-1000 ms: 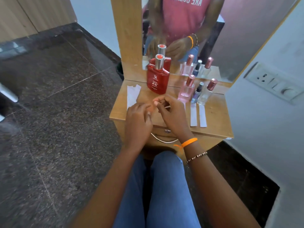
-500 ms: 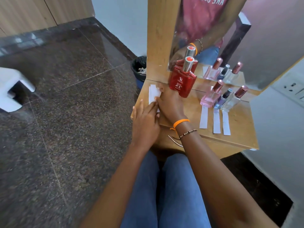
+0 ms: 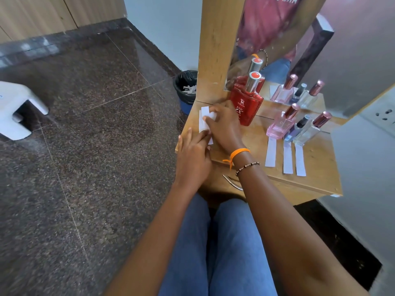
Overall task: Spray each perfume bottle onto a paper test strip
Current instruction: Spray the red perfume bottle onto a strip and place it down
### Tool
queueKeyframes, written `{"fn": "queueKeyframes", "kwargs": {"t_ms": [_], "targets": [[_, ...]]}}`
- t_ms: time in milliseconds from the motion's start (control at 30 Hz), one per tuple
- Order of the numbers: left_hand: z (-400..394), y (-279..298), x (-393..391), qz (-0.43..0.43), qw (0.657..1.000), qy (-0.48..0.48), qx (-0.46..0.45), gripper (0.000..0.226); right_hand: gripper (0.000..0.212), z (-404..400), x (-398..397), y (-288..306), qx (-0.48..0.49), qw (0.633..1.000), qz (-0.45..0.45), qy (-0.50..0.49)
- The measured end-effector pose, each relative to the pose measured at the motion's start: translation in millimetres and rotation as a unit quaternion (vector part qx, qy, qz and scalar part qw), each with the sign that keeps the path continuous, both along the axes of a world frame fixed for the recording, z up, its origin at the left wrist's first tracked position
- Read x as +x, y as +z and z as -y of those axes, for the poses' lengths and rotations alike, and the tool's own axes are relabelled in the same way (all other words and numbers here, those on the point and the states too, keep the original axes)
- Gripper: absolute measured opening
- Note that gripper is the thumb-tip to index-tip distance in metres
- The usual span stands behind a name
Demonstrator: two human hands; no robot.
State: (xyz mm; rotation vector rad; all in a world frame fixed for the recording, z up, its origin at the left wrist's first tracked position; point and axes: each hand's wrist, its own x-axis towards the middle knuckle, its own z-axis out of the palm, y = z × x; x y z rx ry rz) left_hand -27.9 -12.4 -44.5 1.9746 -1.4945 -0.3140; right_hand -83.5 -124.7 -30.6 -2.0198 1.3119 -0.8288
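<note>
Right hand [image 3: 224, 124] pinches one strip from the white paper test-strip stack [image 3: 203, 121], just left of the square red glass perfume bottle [image 3: 245, 105]. Left hand [image 3: 192, 154], fingers straight, steadies the stack. Risk: right knuckles near the bottle could topple it.

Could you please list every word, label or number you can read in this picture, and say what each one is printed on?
"RED ZX": front of the red perfume bottle, under a small emblem.
Small line between emblem and "RED": too small to read.
White lettering on the pink shirt in the mirror: reversed and cut off, not readable.
Pink bottle, small dark-capped bottle, clear bottle: no legible text.
</note>
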Motion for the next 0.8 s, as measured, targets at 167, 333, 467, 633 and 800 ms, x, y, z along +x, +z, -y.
{"fn": "queueKeyframes", "kwargs": {"t_ms": [167,333,467,633,800], "targets": [[1.8,0.0,1.5,-0.011,1.0,-0.004,-0.006,0.044,0.003,0.8,-1.1,-0.5,-0.002,0.999,0.049,0.009],[1.4,1.3,2.1,-0.097,0.988,0.024,-0.119,0.036,0.006,-5.3,-11.7,4.9,0.001,0.996,0.082,0.022],[1.6,10.3,-0.6,-0.149,0.973,0.049,-0.167,0.031,0.015,-18.0,-24.5,14.1,-0.031,0.991,0.131,0.004],[8.2,35.7,-6.7,-0.284,0.943,0.064,-0.16,0.026,0.014,-35.9,-46.1,25.4,0.045,0.974,0.223,0.009],[23.5,44.5,-13.6,-0.355,0.929,0.051,-0.095,0.022,0.013,-37.5,-62.9,30.7,0.09,0.959,0.265,-0.037]]}}
